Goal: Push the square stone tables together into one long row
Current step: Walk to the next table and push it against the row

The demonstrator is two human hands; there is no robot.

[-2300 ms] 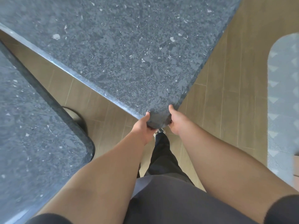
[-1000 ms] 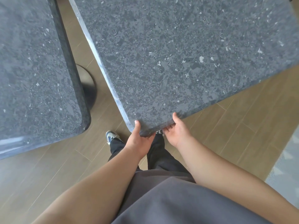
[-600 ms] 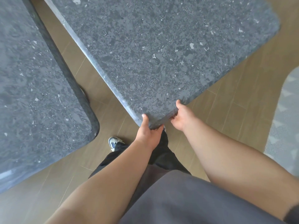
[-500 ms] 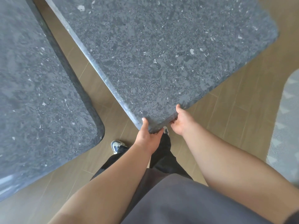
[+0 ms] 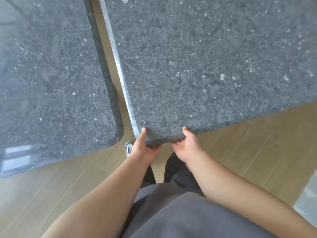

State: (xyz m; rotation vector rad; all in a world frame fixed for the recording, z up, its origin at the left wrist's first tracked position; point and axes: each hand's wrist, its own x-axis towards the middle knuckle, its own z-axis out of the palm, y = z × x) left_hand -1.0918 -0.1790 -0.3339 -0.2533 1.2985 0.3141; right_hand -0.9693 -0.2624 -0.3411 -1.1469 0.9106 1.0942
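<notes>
Grip: left hand (image 5: 145,148) and right hand (image 5: 186,146) both clasp the near corner of the right desk (image 5: 205,57), thumbs on top, fingers probably curled underneath.
Position: narrow wedge gap to the left desk (image 5: 51,74).
Handling: stone slab, heavy, stiff, smooth; likely resists sliding.
Hold: the corner lets it pivot.

I see the right table (image 5: 205,57) just beside the left table (image 5: 48,74), a narrow strip of floor (image 5: 257,152) between their facing edges. My left hand (image 5: 145,149) and right hand (image 5: 187,146) sit at the right table's near-left corner, a shoe (image 5: 129,146) below the gap.
</notes>
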